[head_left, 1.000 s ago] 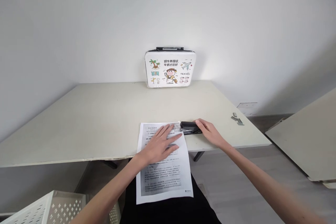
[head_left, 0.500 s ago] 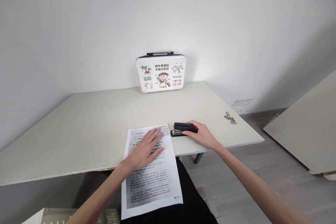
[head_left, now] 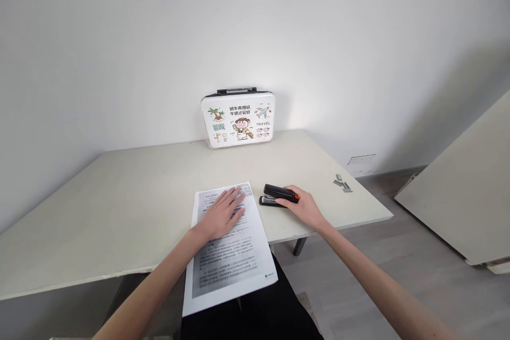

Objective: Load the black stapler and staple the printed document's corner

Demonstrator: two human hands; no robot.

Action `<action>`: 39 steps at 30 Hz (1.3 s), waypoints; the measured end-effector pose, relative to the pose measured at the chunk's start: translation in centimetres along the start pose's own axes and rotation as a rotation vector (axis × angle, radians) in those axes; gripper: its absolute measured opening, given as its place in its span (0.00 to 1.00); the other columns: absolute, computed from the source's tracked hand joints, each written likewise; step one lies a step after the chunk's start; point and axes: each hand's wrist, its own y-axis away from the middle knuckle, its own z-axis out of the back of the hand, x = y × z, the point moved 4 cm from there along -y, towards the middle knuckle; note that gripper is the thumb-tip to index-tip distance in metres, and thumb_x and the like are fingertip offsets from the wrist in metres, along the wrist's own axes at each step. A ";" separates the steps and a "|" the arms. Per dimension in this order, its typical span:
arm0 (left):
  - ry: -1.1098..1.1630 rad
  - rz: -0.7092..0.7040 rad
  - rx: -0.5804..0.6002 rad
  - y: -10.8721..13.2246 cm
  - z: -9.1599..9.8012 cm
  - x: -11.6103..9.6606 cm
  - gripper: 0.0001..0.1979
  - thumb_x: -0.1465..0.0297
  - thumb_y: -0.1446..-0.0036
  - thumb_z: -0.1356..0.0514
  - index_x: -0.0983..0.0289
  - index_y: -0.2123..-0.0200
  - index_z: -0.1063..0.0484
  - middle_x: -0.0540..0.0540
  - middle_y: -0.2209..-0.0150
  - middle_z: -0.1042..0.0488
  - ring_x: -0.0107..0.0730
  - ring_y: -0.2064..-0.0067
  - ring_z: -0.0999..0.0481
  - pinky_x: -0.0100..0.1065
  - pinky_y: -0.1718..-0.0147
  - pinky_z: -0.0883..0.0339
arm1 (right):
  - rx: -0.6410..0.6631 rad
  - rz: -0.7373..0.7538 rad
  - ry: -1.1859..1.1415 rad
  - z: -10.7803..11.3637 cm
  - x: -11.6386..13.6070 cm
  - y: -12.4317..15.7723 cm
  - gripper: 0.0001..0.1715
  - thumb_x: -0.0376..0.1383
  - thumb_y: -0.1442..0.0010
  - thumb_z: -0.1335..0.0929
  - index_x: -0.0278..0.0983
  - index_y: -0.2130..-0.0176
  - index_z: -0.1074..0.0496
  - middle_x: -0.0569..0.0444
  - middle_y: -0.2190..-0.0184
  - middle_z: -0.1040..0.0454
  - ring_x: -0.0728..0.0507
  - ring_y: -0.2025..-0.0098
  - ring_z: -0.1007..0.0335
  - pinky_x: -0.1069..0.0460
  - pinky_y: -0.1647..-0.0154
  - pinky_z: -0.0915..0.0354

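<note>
Two points matter: the left grip [head_left: 221, 217], fingers slightly spread, should press evenly on the printed sheet [head_left: 235, 268] beneath it, and the right grip [head_left: 306, 209], pinching the rear of the stapler [head_left: 277, 191], should hold it level over the counter [head_left: 139, 196], to the left grip's right.

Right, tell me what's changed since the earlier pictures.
The stapler has moved right, away from the upper right corner of the paper, leaving a gap between them. The right hand still holds it; nothing was let go. The left hand stays flat on the paper; the white case and grey pieces stay put.
</note>
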 end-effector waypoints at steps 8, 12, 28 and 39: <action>-0.118 -0.033 -0.156 -4.5 1.6 -1.9 0.29 0.55 0.23 0.58 0.63 0.31 0.34 0.61 0.28 0.38 0.51 0.25 0.45 0.55 0.26 0.57 | -0.124 0.013 -0.021 0.6 -0.4 0.0 0.26 0.57 0.40 0.28 0.41 0.53 0.23 0.50 0.54 0.18 0.36 0.51 0.23 0.43 0.48 0.30; -0.065 0.031 -0.126 2.1 2.8 -2.7 0.27 0.53 0.24 0.54 0.56 0.30 0.35 0.54 0.28 0.38 0.49 0.25 0.44 0.54 0.28 0.47 | -0.147 -0.016 -0.045 0.6 -0.5 0.2 0.28 0.58 0.42 0.27 0.41 0.53 0.23 0.49 0.54 0.18 0.36 0.52 0.23 0.43 0.49 0.29; 0.042 0.036 0.088 5.3 1.8 -1.6 0.31 0.51 0.24 0.54 0.43 0.24 0.58 0.49 0.22 0.60 0.53 0.23 0.59 0.64 0.27 0.62 | -0.297 -0.035 -0.133 1.6 -0.4 0.6 0.29 0.57 0.43 0.25 0.39 0.53 0.23 0.48 0.55 0.18 0.36 0.54 0.24 0.44 0.52 0.29; 0.094 -0.005 0.101 -10.8 -3.5 -5.0 0.36 0.43 0.28 0.59 0.49 0.24 0.52 0.58 0.22 0.58 0.59 0.23 0.61 0.73 0.31 0.67 | -0.364 -0.047 -0.087 4.7 0.0 4.3 0.28 0.57 0.42 0.26 0.41 0.53 0.24 0.47 0.53 0.19 0.35 0.52 0.23 0.43 0.49 0.28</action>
